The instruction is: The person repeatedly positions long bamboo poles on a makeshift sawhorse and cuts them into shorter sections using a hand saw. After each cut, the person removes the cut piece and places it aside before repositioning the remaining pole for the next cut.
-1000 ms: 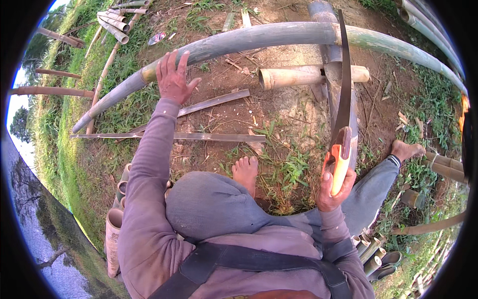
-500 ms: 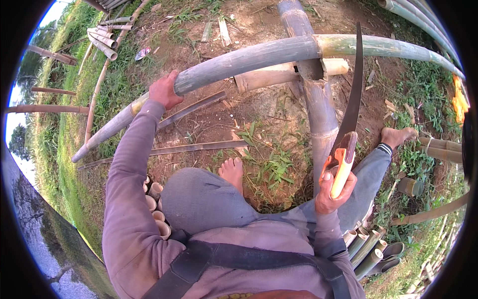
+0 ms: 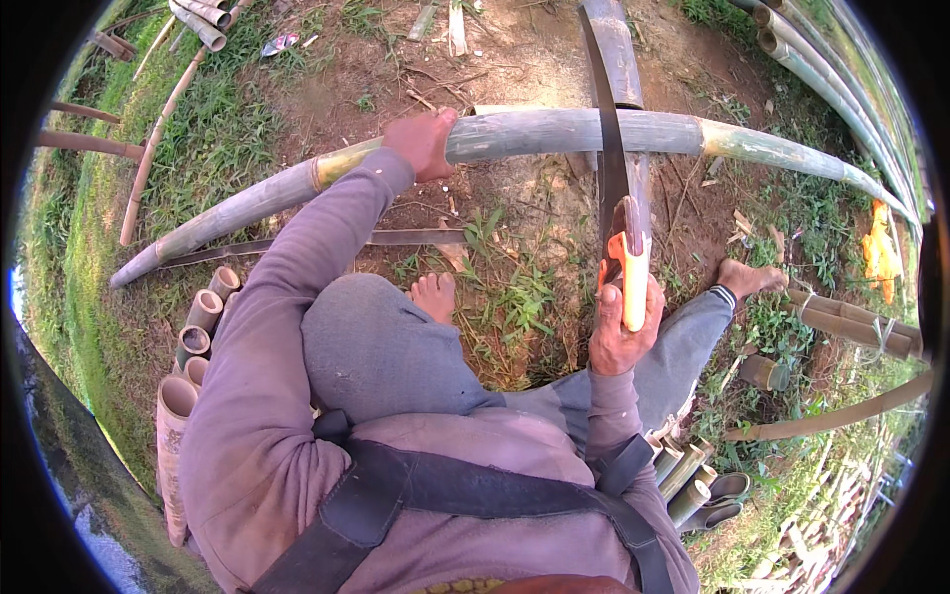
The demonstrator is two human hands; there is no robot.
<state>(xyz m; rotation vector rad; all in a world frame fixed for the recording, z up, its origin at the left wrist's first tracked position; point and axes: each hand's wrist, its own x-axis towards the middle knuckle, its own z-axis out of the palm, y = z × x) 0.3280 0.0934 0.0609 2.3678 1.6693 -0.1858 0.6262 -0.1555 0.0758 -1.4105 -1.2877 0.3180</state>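
bamboo pole [image 3: 539, 136], long and grayish green, stretches across in front of you from left to right, passing over a thicker bamboo log [image 3: 623, 69] that points away from you. your left hand [image 3: 424, 147] is on the pole, left of that crossing, its fingers curled round it with the back of the hand upward. your right hand [image 3: 625, 332] has its fingers clenched on the orange handle of a saw [image 3: 614, 168]. the dark blade points away from you and lies across the pole in your sight, near the log; you cannot tell from here whether its teeth touch the pole.

beyond your bent knee [image 3: 376, 337], a narrow strip [image 3: 416, 238] of bamboo lies on the ground, partly behind your left sleeve. your left foot [image 3: 432, 296] is bare, and so is your right foot [image 3: 750, 278], set well out to the side. cut tubes [image 3: 170, 455] stand beside your left arm; more short pieces [image 3: 685, 475] sit by your right side, just beside dark shoes [image 3: 727, 485]
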